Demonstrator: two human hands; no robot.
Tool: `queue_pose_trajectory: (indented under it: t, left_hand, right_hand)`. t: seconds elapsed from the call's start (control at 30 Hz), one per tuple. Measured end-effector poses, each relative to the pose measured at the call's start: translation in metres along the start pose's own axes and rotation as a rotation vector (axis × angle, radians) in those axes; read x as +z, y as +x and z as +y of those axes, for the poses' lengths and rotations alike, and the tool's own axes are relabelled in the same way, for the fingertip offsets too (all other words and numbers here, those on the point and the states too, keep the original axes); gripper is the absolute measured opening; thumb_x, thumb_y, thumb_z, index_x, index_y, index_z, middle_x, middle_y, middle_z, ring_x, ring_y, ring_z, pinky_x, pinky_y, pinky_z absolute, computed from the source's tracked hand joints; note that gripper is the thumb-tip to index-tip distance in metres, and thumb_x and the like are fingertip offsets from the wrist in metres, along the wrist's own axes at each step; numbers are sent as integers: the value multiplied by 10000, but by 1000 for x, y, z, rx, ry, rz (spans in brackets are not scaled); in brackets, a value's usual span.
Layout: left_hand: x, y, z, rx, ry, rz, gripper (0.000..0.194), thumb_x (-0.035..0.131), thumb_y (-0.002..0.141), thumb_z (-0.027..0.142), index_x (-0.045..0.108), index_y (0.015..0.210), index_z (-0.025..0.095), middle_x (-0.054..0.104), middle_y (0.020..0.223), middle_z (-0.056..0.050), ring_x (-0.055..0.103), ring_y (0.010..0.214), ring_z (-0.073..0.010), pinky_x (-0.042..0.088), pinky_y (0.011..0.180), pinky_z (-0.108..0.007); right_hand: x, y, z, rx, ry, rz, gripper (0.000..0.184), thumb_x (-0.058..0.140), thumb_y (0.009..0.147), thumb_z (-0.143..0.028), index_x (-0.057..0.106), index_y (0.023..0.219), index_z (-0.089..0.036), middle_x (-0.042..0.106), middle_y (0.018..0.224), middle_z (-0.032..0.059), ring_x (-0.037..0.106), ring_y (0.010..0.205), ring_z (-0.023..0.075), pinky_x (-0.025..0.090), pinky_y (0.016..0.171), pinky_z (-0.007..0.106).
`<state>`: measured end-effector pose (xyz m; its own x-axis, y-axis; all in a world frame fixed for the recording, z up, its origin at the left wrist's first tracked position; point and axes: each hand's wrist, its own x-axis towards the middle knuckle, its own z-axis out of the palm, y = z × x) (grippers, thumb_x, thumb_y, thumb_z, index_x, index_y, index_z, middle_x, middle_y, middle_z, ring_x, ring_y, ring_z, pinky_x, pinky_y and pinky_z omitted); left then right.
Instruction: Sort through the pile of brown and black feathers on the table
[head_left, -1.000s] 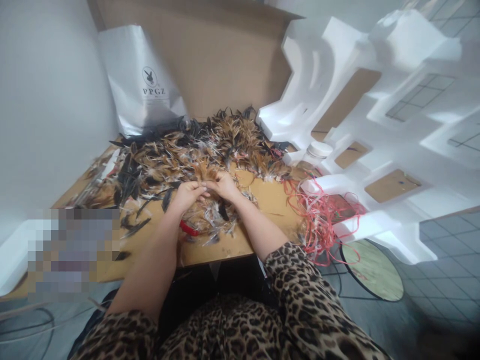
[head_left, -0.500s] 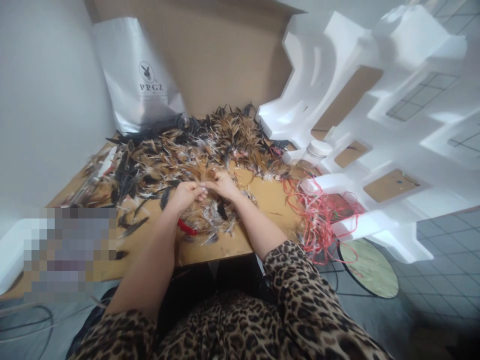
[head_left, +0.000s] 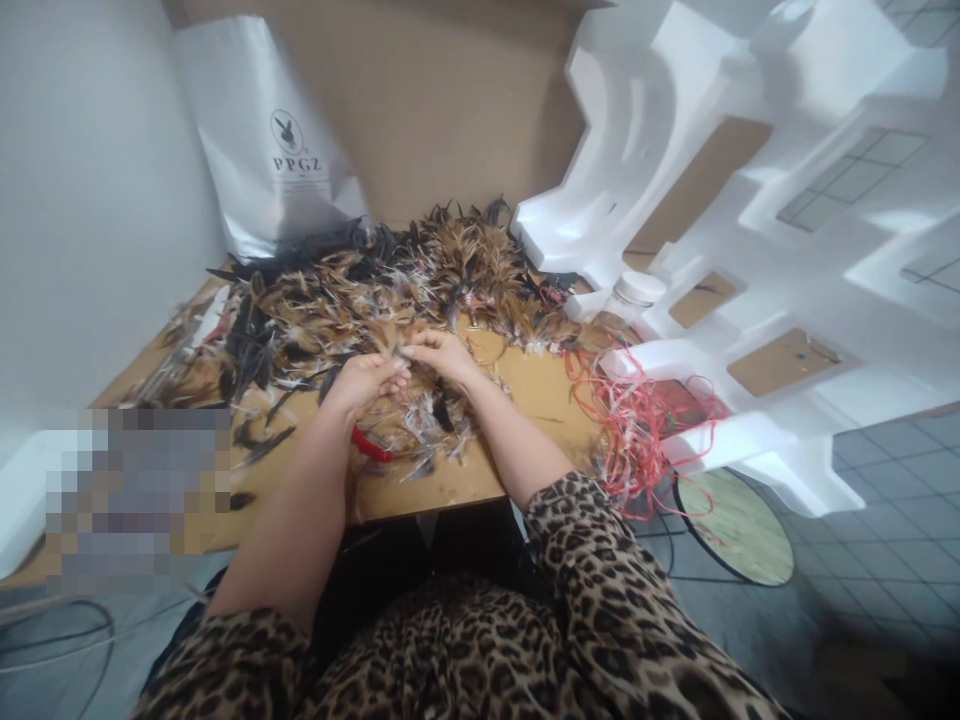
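A big heap of brown, black and white feathers (head_left: 360, 290) covers the back of a wooden table (head_left: 525, 400). My left hand (head_left: 360, 380) and my right hand (head_left: 442, 352) meet at the heap's near edge, fingertips pinched together on a small tuft of brown feathers (head_left: 395, 340). Short feather scraps (head_left: 427, 430) lie under my wrists. A red-handled tool (head_left: 369, 447) sticks out from beneath my left wrist on the table.
A tangle of red string (head_left: 637, 420) hangs over the table's right edge. White foam packing (head_left: 735, 250) leans at the right, with a white-lidded jar (head_left: 634, 292) beside it. A silver bag (head_left: 270, 150) and cardboard (head_left: 435, 110) stand behind. A round board (head_left: 739, 525) lies on the tiled floor.
Both hands have shifted slightly toward the heap while staying pinched on the tuft. The view has drifted a little.
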<state>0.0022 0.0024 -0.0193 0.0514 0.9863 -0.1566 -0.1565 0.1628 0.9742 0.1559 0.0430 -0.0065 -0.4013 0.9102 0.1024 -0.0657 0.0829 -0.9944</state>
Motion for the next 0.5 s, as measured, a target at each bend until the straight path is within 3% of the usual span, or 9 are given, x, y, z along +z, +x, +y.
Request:
queue_pose_trajectory:
  t: [0.5]
  left_hand:
    - [3,-3,4,-30,-134,-6,197,749,586,216,637,639,63,631,611,-70,548,487,-59,431,483,-161]
  right_hand:
    - [9,5,11,-86,65,104,307,706,560,-372,561,689,-135,553,673,-36,477,626,61,394,685,205]
